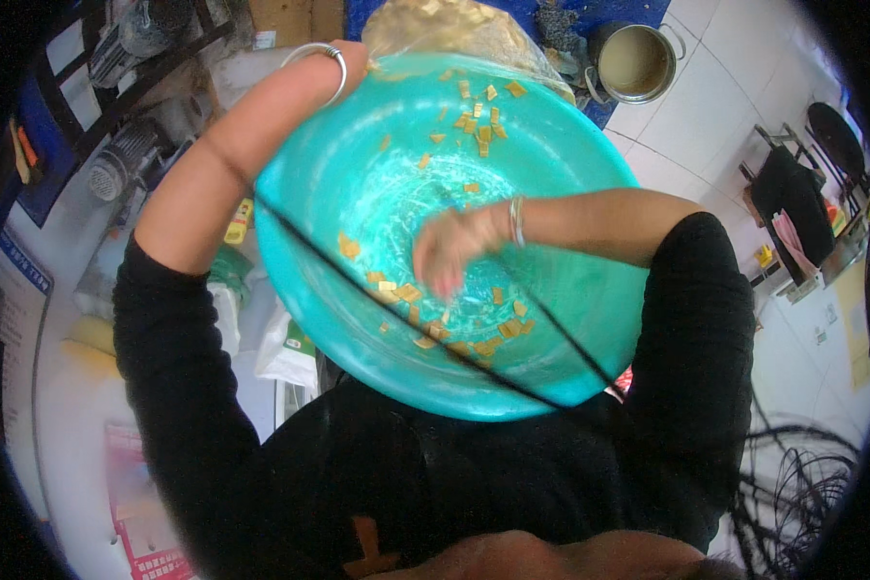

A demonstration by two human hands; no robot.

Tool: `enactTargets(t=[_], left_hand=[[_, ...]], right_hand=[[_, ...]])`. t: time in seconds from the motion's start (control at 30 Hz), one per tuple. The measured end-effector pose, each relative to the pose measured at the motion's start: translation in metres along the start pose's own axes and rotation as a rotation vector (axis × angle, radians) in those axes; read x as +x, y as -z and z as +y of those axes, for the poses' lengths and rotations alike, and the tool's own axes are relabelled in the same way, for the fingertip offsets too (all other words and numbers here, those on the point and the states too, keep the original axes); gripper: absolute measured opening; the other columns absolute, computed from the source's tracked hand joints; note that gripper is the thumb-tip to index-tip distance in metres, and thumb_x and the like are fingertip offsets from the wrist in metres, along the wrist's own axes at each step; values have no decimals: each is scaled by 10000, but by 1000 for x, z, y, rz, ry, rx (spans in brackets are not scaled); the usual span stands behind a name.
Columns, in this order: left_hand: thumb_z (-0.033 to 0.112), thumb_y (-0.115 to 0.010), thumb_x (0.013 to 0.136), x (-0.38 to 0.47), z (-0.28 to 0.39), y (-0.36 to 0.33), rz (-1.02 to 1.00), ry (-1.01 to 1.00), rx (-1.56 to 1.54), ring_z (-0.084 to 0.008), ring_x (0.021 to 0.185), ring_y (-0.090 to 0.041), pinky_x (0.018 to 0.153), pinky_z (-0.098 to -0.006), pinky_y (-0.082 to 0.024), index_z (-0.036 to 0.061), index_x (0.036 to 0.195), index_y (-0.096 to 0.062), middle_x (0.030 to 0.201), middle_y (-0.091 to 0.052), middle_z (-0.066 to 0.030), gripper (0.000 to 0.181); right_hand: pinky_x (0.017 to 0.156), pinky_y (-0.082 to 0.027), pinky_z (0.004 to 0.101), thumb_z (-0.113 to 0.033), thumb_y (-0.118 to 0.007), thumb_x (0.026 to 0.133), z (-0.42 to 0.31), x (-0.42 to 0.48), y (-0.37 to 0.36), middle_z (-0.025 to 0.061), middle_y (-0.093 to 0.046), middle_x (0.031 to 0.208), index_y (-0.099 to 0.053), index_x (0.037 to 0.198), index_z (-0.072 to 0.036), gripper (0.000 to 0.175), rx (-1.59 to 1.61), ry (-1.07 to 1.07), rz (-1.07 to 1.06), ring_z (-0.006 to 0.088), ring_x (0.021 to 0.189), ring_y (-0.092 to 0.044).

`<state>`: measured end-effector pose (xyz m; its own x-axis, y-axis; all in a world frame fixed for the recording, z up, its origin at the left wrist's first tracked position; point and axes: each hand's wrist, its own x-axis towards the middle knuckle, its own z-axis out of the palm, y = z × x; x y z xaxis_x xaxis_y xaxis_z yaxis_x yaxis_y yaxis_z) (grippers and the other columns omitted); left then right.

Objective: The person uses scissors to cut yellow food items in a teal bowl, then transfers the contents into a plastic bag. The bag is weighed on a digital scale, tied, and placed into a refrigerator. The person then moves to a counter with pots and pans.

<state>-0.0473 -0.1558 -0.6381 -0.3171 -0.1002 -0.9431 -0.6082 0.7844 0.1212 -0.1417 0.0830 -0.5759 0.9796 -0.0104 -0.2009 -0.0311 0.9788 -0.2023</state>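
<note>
A large turquoise plastic basin (594, 167) is tilted against my torso. My left hand (353, 58), with a silver bangle at the wrist, grips its far left rim; the fingers are mostly hidden. Against the far rim rests a clear plastic bag of pale yellowish pieces (449, 29). Inside the basin, my right hand (453, 250) hangs over the whitish, streaked bottom, fingers pointing down and blurred by motion. Whether it holds anything cannot be told. Small flat tan pieces (408, 293) lie scattered on the near side, and more pieces (484, 133) cling to the far wall.
A two-handled metal pot (636, 64) containing cloudy liquid stands beyond the basin on the right. Electric motors (116, 163) and a dark metal frame (156, 80) are at the left. A black chair (794, 210) stands on the tiled floor. Dark cords (406, 315) cross the view.
</note>
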Motion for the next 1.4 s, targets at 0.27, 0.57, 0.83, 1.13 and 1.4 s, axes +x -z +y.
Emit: enactTargets(t=[0.27,0.57,0.83,1.13,1.4], left_hand=[[111,-540,837,-20,4,14,53,-49,-42,-356,892,-618,755,-426,-502,-36,936,-638,953,-631,-223,203],[160,-504,864,-16,2,4,16,78,-187,-358,930,-609,793,-422,-492,-25,972,-630,995,-619,-234,248],[98,-464,850,-1,-6,5,-50,-42,2,-381,937,-613,741,-448,-511,-72,1045,-587,1045,-610,-239,287],[183,-502,869,16,-12,-5,23,-71,90,-368,912,-607,779,-434,-492,-22,942,-633,962,-621,-239,254],[164,-500,860,-11,-2,10,87,32,-120,-365,914,-606,791,-436,-487,9,934,-641,964,-626,-222,223]], right_hand=[[824,-403,388,-138,-588,708,-22,22,-64,112,-483,841,-553,783,-64,111,-1425,1007,463,250,840,-511],[746,-424,397,-138,-538,688,-20,43,-23,91,-486,799,-511,789,-72,123,-1743,850,641,246,775,-508],[654,-451,370,-139,-555,680,-22,36,68,94,-516,771,-521,754,-49,122,-1794,556,845,244,736,-517],[718,-416,358,-128,-556,705,9,37,4,94,-497,798,-493,737,-67,94,-1596,671,617,244,760,-499],[656,-442,363,-125,-569,748,18,29,1,69,-516,724,-550,738,-48,80,-1392,736,679,217,721,-529]])
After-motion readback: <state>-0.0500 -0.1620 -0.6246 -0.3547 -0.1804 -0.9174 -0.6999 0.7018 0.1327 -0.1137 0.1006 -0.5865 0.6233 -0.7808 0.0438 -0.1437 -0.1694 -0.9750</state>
